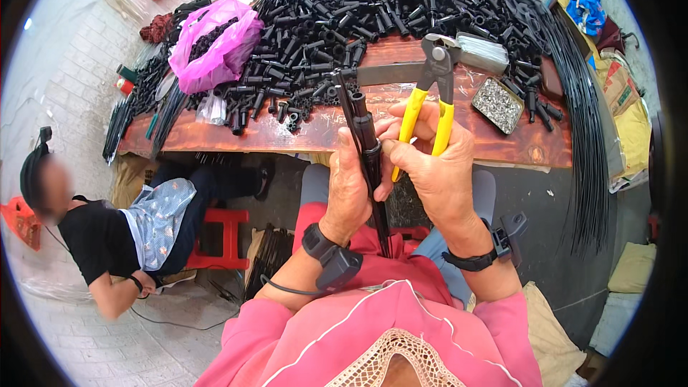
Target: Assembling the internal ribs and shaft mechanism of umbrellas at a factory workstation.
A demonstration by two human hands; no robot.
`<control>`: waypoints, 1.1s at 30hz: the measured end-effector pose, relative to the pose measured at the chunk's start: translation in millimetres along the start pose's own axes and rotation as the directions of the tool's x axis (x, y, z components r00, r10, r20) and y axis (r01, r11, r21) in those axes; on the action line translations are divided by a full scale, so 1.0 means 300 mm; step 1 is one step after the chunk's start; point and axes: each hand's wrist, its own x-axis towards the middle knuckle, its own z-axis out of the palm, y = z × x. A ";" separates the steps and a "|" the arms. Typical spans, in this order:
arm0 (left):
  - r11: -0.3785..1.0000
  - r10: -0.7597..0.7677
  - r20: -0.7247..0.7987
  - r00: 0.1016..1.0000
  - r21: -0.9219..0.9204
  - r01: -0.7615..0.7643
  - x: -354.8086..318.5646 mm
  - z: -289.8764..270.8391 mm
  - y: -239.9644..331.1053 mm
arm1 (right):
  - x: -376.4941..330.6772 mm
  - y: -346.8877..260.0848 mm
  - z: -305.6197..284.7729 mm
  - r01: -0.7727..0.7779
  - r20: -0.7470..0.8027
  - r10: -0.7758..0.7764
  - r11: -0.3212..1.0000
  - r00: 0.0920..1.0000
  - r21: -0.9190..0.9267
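Fingers wrapped round a long black rod bundle with a black plastic sleeve (365, 136), my left hand (347, 190) holds it upright in front of me, its thin end running down toward my lap. My right hand (438, 161) has yellow-handled pliers (444, 125) tucked between its fingers, grey jaws upward. Its thumb and forefinger are pinched beside the black sleeve, and whether they grip a small part there cannot be made out. Just beyond both hands, a flat dark metal bar (390, 74) lies at the table's near part.
A large heap of black plastic tubes (401, 7) covers the wooden table (430, 147). Thin black rods (584, 165) hang over its right edge. A tin of small metal parts (497, 105) and a pink bag (215, 46) stand there. Another person (107, 236) sits at left by a red stool (222, 240).
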 end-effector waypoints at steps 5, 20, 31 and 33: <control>0.998 -0.014 0.075 0.997 0.061 0.009 0.014 -0.035 0.000 | 0.006 0.009 0.010 -0.020 -0.011 0.020 1.000 1.000 -0.012; 1.000 -0.018 0.093 0.995 0.010 0.017 0.026 -0.071 0.016 | -0.001 0.086 0.049 0.046 -0.132 -0.022 0.983 0.991 0.179; 0.999 0.014 0.052 0.999 -0.044 -0.011 0.031 -0.038 0.013 | 0.014 0.041 0.028 0.032 -0.018 -0.031 0.998 0.999 0.051; 0.999 0.009 0.027 1.000 -0.038 -0.008 0.030 -0.036 0.013 | 0.018 0.036 0.025 0.033 0.013 -0.033 0.999 0.999 -0.004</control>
